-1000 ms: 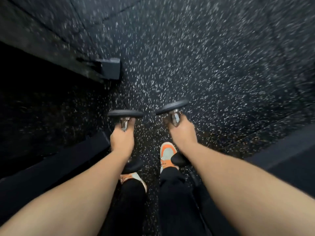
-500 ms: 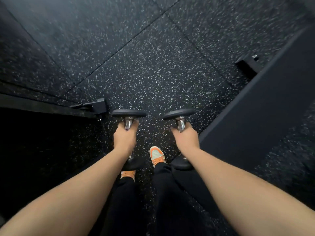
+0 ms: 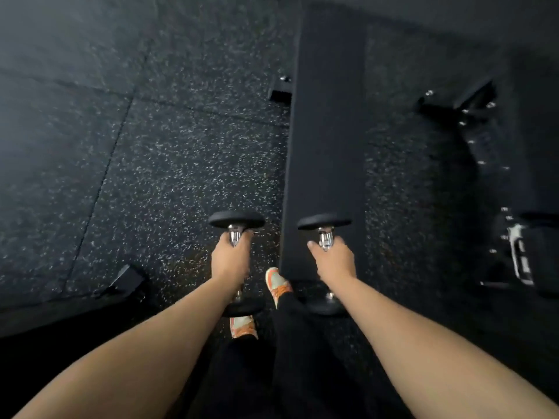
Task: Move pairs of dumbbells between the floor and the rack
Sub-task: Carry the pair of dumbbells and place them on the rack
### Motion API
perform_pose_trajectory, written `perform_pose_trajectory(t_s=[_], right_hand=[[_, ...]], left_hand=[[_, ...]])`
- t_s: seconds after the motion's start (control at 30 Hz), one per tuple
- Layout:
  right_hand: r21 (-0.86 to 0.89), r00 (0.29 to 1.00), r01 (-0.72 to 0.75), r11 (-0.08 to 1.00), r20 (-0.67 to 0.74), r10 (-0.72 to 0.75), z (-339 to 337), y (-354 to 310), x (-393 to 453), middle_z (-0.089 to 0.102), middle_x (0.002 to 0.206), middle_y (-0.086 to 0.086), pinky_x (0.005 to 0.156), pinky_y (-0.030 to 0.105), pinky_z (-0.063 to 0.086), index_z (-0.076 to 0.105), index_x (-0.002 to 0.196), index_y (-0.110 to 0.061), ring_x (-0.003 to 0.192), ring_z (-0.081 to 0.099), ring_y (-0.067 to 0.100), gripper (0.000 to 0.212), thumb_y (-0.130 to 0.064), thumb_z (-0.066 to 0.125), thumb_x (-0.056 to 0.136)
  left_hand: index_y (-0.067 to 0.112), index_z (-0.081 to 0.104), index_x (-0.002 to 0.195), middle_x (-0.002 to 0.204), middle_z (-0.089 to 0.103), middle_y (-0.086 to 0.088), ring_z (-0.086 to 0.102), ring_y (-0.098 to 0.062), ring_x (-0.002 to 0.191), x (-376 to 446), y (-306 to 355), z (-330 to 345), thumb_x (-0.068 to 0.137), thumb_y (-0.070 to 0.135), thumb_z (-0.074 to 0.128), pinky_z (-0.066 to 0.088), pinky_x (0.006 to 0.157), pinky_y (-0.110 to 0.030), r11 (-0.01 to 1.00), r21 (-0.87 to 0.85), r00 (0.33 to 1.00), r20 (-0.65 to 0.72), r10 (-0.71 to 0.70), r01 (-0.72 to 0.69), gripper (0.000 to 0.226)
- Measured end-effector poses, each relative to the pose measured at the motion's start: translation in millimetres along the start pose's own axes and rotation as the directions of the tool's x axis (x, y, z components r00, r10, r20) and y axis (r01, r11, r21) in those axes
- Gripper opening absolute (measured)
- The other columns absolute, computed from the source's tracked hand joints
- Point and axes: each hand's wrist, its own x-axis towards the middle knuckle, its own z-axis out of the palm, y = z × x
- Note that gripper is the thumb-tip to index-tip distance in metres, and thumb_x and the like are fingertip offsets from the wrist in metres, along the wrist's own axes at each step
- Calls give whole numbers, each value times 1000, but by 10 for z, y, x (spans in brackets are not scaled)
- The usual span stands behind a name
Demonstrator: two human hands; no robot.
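I carry two small dumbbells with black round heads and chrome handles, one in each hand, both held above the speckled black floor. My left hand (image 3: 230, 259) is closed around the handle of the left dumbbell (image 3: 236, 219). My right hand (image 3: 332, 259) grips the handle of the right dumbbell (image 3: 324, 222). Each dumbbell points away from me, with its near head showing below the wrist. The dark rack (image 3: 496, 146) with bolts stands at the right, and a black dumbbell with white markings (image 3: 521, 255) rests on it.
A long black bench pad (image 3: 328, 131) runs away from me just under my right hand. A black equipment foot (image 3: 127, 279) lies on the floor at the lower left. My orange shoes (image 3: 276, 282) step on the rubber floor tiles (image 3: 151, 176).
The view has swung to the right: the bench pad now lies straight ahead and the rack has come into sight at the right. Both hands still hold their dumbbells.
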Motion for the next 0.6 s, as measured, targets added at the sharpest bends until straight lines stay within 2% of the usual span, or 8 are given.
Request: perform_pose_trajectory(t_s=[0.17, 0.33, 0.47, 0.6], right_hand=[[185, 979, -155, 970, -106, 176, -462, 670, -386, 69, 82, 9, 68, 52, 60, 52, 83, -23, 70, 69, 32, 32, -50, 68, 80], [365, 928, -248, 898, -177, 328, -966, 1411, -643, 69, 85, 13, 70, 50, 60, 55, 92, -17, 73, 69, 35, 35, -48, 69, 83], [531, 876, -280, 799, -199, 439, -1405, 2093, -859, 67, 82, 14, 68, 50, 58, 51, 86, -18, 70, 66, 34, 35, -48, 70, 82], [665, 801, -292, 687, -223, 555, -1957, 2898, -1041, 67, 81, 14, 66, 49, 56, 47, 82, -22, 67, 64, 32, 36, -51, 70, 80]], left_hand=[[31, 59, 102, 91, 71, -8, 70, -38, 88, -369, 232, 461, 73, 66, 52, 57, 81, -56, 989, 102, 986, 140, 93, -108, 46], [27, 59, 101, 89, 71, -8, 69, -32, 78, -891, 371, 1177, 76, 64, 52, 59, 76, -49, 927, 261, 931, 318, 181, -269, 46], [29, 56, 87, 80, 67, -4, 68, -28, 70, -1452, 361, 1875, 78, 65, 52, 60, 69, -49, 836, 372, 851, 488, 193, -402, 37], [33, 58, 87, 81, 69, 0, 68, -22, 72, -2160, 281, 2746, 77, 66, 53, 58, 67, -42, 725, 409, 736, 648, 196, -554, 35]])
